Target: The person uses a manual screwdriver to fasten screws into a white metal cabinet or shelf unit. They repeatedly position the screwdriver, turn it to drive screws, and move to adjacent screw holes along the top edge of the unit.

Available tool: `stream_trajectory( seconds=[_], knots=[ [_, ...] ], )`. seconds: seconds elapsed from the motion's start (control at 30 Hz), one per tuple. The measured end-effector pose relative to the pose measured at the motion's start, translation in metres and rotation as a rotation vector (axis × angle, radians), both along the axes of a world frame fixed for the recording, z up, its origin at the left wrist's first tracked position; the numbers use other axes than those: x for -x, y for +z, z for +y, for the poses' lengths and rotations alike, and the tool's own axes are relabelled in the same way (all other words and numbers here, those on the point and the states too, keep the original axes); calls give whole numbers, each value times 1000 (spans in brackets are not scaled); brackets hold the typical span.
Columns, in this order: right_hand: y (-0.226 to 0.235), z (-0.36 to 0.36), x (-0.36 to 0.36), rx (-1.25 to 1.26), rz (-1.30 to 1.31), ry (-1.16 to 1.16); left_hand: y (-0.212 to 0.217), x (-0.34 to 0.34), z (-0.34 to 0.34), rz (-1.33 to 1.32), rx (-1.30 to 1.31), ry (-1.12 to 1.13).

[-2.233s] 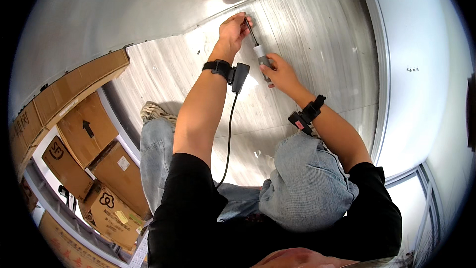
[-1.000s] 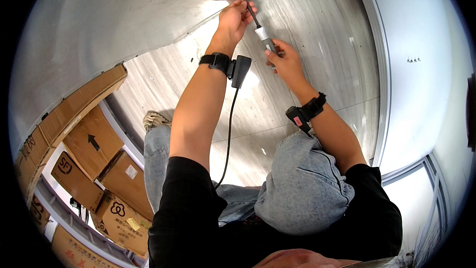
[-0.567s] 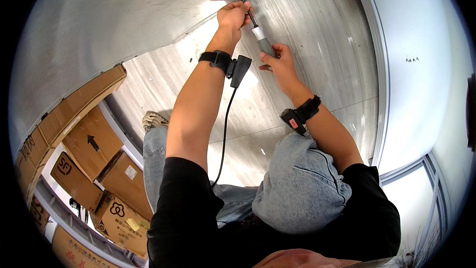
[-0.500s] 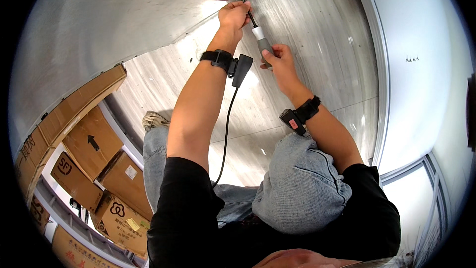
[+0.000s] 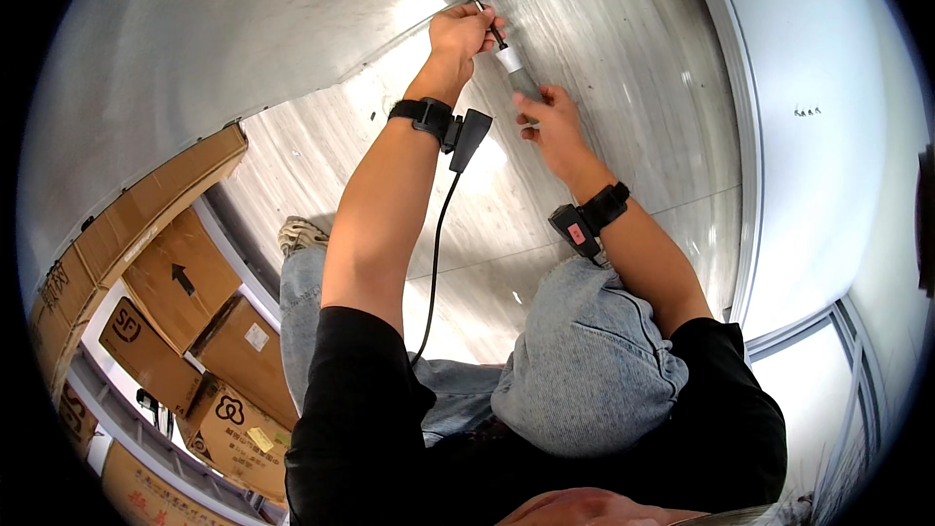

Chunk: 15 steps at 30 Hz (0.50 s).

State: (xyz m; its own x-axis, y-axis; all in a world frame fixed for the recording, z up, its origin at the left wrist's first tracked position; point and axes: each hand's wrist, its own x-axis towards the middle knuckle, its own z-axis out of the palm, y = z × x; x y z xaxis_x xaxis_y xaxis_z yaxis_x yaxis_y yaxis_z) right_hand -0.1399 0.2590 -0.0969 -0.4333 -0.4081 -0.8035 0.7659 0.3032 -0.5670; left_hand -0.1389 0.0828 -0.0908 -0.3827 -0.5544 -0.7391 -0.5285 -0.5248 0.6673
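A screwdriver [image 5: 523,84] with a grey and white handle and a dark shaft points up and away, its tip against the lower corner of a large metal panel [image 5: 263,24]. My right hand [image 5: 555,127] is closed around the rear of its handle. Close to the tip, my left hand [image 5: 458,37] has its fingers curled at the shaft, steadying contact partly hidden by the fingers. Whatever the tip meets at the panel's edge is too small to make out.
Stacked cardboard boxes [image 5: 180,278] fill a shelf at the lower left. A white panel [image 5: 808,175] stands along the right. Below lies a grey wood-look floor [image 5: 623,68]. A black cable [image 5: 443,263] runs from my left wrist device [image 5: 472,141] toward my body.
My right hand has shifted slightly up along the screwdriver handle and its fingers sit differently. My left fingers have changed position a little at the shaft, and the view has moved slightly.
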Motion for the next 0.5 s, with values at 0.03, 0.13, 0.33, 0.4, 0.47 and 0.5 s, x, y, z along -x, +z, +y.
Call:
stream_trajectory(
  seconds=[0.03,0.13,0.33,0.4,0.47,0.5],
  knots=[
    [1,-1,-2,-12,45,17,-3,-1,0,-1,9,18],
    [1,8,4,76,-79,63,-5,-2,0,-13,30,22],
    [-2,14,16,114,-208,131,-9,-4,-6,156,-86,58],
    [3,6,8,-49,79,217,-7,0,-5,97,-38,50],
    [10,7,10,57,-13,166,0,4,-3,34,1,50],
    [12,8,11,111,-61,139,-1,5,-3,33,14,75]
  ],
)
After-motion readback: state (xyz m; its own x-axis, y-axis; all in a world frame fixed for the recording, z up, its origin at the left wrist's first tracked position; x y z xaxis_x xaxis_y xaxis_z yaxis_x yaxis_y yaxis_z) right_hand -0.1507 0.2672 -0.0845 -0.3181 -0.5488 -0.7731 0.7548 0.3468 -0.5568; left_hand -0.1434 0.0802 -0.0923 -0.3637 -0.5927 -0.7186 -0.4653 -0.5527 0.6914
